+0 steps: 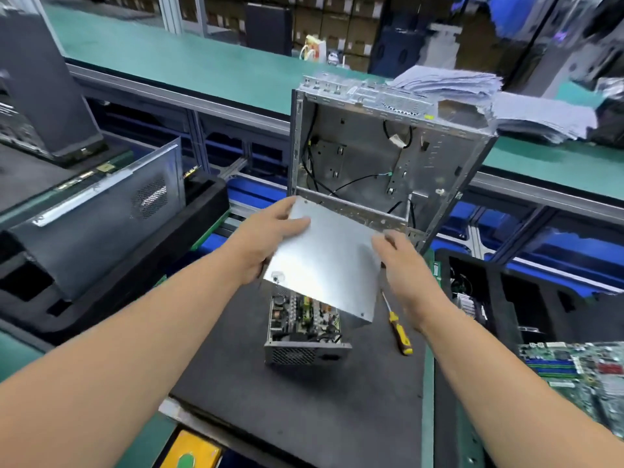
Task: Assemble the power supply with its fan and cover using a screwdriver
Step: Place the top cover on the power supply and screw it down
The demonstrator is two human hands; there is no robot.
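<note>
Shiny metal cover [326, 261] is held by its sides in your left hand [266, 238] and right hand [401, 265], tilted above the open power supply [304, 329] on the black mat [304, 400], with the yellow screwdriver [398, 332] beside it.

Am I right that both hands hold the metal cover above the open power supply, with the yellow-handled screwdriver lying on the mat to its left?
Not quite. In the head view both hands, left hand and right hand, do hold the cover above the open power supply, but the screwdriver lies on the mat to its right, not its left.
</note>
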